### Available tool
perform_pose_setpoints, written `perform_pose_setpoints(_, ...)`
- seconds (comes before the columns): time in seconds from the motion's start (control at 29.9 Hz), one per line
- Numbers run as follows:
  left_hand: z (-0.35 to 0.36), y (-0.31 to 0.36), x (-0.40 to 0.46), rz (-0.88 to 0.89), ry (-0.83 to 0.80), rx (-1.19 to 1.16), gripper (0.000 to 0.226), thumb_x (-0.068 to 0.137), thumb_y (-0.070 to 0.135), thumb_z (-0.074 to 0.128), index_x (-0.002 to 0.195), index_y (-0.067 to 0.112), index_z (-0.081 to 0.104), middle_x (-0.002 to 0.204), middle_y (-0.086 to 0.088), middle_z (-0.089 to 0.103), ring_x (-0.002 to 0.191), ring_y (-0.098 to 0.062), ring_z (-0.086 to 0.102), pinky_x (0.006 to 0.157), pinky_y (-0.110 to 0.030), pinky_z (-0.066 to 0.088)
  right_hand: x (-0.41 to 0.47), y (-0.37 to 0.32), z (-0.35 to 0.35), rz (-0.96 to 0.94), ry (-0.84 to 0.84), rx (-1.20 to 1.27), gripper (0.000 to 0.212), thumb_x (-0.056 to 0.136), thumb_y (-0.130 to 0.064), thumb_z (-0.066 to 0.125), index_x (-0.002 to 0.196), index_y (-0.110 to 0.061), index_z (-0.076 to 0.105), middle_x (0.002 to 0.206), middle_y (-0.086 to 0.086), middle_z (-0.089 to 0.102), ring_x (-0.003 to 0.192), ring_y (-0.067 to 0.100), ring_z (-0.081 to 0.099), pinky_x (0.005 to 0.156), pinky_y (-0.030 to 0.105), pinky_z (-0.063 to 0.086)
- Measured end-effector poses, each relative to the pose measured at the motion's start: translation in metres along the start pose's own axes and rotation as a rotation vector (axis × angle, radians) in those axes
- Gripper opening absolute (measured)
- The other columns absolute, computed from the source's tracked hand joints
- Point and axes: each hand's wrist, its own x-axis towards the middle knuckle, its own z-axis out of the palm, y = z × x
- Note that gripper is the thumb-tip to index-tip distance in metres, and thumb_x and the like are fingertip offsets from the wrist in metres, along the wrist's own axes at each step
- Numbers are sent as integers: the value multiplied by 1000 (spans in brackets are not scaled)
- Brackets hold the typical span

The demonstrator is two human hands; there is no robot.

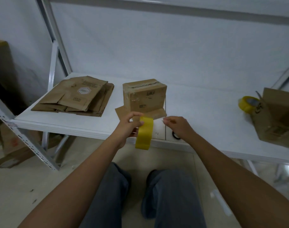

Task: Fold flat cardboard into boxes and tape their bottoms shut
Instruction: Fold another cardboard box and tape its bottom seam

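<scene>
Left grip [129, 125] holds tape roll [144, 132]; right grip [176, 125] pinches tape end; box [144, 96] just beyond.

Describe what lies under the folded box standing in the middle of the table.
The folded box stands on its own spread flaps, which lie flat on the white table at its front. Whatever lies beneath the box itself is covered.
</scene>
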Motion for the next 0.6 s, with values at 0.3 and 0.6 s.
perform_pose_setpoints(0.3, -10, 4, -47, 72, -82, 66, 23, 94, 15, 55, 116, 22, 56, 98, -11, 62, 83, -23, 60, 71, -29, 50, -37, -61, 25, -301, 129, 264, 5, 85, -8, 66, 86, -4, 70, 79, -8, 61, 73, -1, 54, 66, 5, 39)
perform_pose_setpoints(0.6, -7, 4, -63, 74, -54, 3, 52, 86, 5, 66, 128, 32, 53, 94, -14, 64, 78, -11, 63, 65, -19, 54, -50, -69, 30, -329, 213, 150, 17, 95, -14, 52, 88, -5, 65, 86, 1, 59, 79, 14, 54, 70, 26, 41)
